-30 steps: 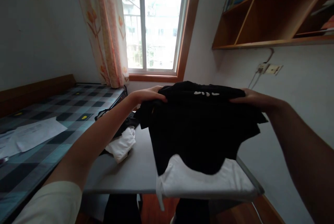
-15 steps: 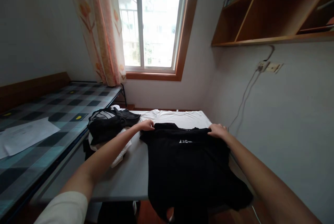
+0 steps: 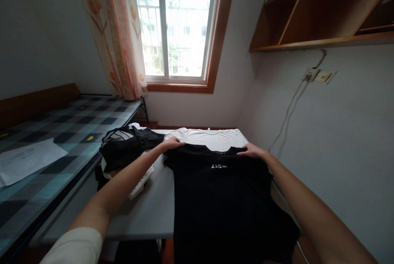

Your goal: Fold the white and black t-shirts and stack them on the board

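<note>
A black T-shirt (image 3: 218,198) with small white lettering on the chest lies spread over the table (image 3: 150,215), its lower part reaching past the near edge. My left hand (image 3: 172,144) grips the shirt at its left shoulder, beside the neckline. At the opposite shoulder, my right hand (image 3: 254,151) pinches the fabric between thumb and fingers. Beyond the neckline a white T-shirt (image 3: 212,137) is laid flat at the table's far end. To the left of my left hand sits a heap of dark clothes (image 3: 123,149) with some white cloth under it.
On the left stands a bed with a checked mattress (image 3: 101,112) and paper sheets (image 3: 30,159) on it. A wooden shelf (image 3: 301,42) hangs at upper right, above a wall socket (image 3: 320,76) with a dangling cord. Behind are a window (image 3: 181,30) and a curtain (image 3: 113,34).
The black shirt's collar now lies flatter and more open, and its lower part hangs straighter over the near edge. Both hands stay at the shoulders, shifted slightly. The view has moved a little.
</note>
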Action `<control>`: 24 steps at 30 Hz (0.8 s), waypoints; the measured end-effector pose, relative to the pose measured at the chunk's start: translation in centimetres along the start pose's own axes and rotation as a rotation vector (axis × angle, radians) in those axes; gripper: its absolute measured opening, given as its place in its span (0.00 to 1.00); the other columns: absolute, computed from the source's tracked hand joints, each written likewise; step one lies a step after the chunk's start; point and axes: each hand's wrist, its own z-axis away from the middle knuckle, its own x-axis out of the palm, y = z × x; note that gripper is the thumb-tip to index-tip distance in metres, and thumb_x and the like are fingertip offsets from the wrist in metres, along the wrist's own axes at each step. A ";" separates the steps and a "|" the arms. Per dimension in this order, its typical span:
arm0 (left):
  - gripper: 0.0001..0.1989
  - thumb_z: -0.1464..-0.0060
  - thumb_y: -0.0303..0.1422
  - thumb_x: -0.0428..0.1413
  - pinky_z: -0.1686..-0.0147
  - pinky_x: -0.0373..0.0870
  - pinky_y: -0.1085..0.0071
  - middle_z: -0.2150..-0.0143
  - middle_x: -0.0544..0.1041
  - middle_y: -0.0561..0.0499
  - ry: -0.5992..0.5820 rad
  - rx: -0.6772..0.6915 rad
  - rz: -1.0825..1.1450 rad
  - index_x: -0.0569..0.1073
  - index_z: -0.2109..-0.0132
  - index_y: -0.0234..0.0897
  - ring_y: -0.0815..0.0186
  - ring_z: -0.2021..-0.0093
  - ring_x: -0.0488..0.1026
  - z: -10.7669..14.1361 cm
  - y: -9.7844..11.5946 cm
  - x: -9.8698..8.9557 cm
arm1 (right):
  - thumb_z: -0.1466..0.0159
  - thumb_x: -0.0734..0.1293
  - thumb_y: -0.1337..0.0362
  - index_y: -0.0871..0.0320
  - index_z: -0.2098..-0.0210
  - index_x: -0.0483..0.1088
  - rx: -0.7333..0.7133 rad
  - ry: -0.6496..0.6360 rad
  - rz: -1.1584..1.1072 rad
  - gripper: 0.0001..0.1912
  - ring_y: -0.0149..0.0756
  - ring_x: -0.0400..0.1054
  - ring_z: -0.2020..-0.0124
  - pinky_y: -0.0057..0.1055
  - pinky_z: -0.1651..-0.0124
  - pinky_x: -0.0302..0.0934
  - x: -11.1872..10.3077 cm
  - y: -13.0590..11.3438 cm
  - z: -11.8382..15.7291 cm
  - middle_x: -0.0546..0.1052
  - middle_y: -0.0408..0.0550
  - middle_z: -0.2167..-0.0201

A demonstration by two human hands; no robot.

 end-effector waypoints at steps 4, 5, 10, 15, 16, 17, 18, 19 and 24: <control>0.09 0.52 0.37 0.60 0.68 0.66 0.72 0.75 0.75 0.52 0.038 0.018 -0.048 0.77 0.72 0.35 0.62 0.68 0.72 0.7 1.1 -0.3 | 0.40 0.68 0.58 0.56 0.59 0.80 0.088 0.318 0.321 0.13 0.53 0.68 0.49 0.44 0.49 0.60 -0.5 -1.4 1.6 0.77 0.57 0.55; 0.07 0.52 0.35 0.59 0.65 0.67 0.71 0.71 0.77 0.51 0.063 0.025 -0.060 0.78 0.69 0.36 0.61 0.64 0.73 1.1 1.6 -0.6 | 0.39 0.67 0.58 0.56 0.58 0.80 0.085 0.400 0.394 0.13 0.54 0.67 0.47 0.45 0.48 0.59 -0.7 -1.8 2.2 0.76 0.59 0.53; 0.09 0.44 0.32 0.54 0.53 0.65 0.65 0.57 0.79 0.45 0.242 0.141 -0.259 0.77 0.58 0.39 0.55 0.52 0.74 4.6 3.7 -2.8 | 0.34 0.61 0.55 0.57 0.58 0.79 0.199 0.461 0.367 0.18 0.53 0.73 0.56 0.44 0.56 0.63 -1.6 -2.3 6.2 0.78 0.61 0.59; 0.12 0.39 0.33 0.48 0.62 0.67 0.69 0.64 0.79 0.51 0.273 0.276 -0.280 0.71 0.51 0.43 0.60 0.62 0.76 8.8 4.6 -4.9 | 0.36 0.60 0.54 0.57 0.60 0.77 0.251 0.369 -0.225 0.18 0.43 0.71 0.78 0.36 0.73 0.62 -1.8 0.4 9.9 0.73 0.50 0.82; 0.12 0.39 0.32 0.47 0.63 0.67 0.69 0.65 0.79 0.51 0.304 0.283 -0.274 0.70 0.51 0.43 0.60 0.63 0.76 9.6 5.0 -5.3 | 0.36 0.59 0.54 0.57 0.59 0.75 0.205 0.385 -0.434 0.18 0.40 0.67 0.82 0.34 0.77 0.60 -1.9 0.8 10.6 0.70 0.47 0.85; 0.12 0.39 0.31 0.47 0.64 0.66 0.69 0.66 0.79 0.52 0.353 0.281 -0.272 0.70 0.50 0.44 0.60 0.63 0.77 10.3 5.6 -5.8 | 0.36 0.58 0.55 0.55 0.58 0.73 0.151 0.445 -0.641 0.17 0.37 0.64 0.85 0.32 0.80 0.59 -2.2 0.8 11.2 0.69 0.44 0.86; 0.13 0.39 0.31 0.47 0.64 0.66 0.69 0.66 0.78 0.52 0.413 0.275 -0.269 0.70 0.50 0.44 0.59 0.63 0.77 11.1 6.4 -6.3 | 0.36 0.59 0.55 0.54 0.57 0.72 0.093 0.550 -0.818 0.16 0.36 0.63 0.86 0.31 0.82 0.58 -2.7 0.6 11.9 0.69 0.43 0.85; 0.12 0.39 0.32 0.46 0.64 0.66 0.69 0.66 0.78 0.52 0.476 0.267 -0.259 0.70 0.50 0.44 0.59 0.64 0.77 12.0 7.5 -7.0 | 0.37 0.60 0.54 0.51 0.56 0.71 0.031 0.687 -0.948 0.15 0.35 0.64 0.85 0.31 0.82 0.59 -3.3 0.1 12.6 0.70 0.44 0.83; 0.12 0.39 0.35 0.47 0.63 0.67 0.71 0.64 0.78 0.53 0.676 0.397 -0.126 0.73 0.53 0.43 0.63 0.64 0.76 16.4 13.7 -11.7 | 0.36 0.60 0.51 0.38 0.55 0.70 -0.276 1.366 -0.873 0.12 0.41 0.74 0.62 0.37 0.68 0.72 -8.1 -3.9 16.5 0.77 0.45 0.62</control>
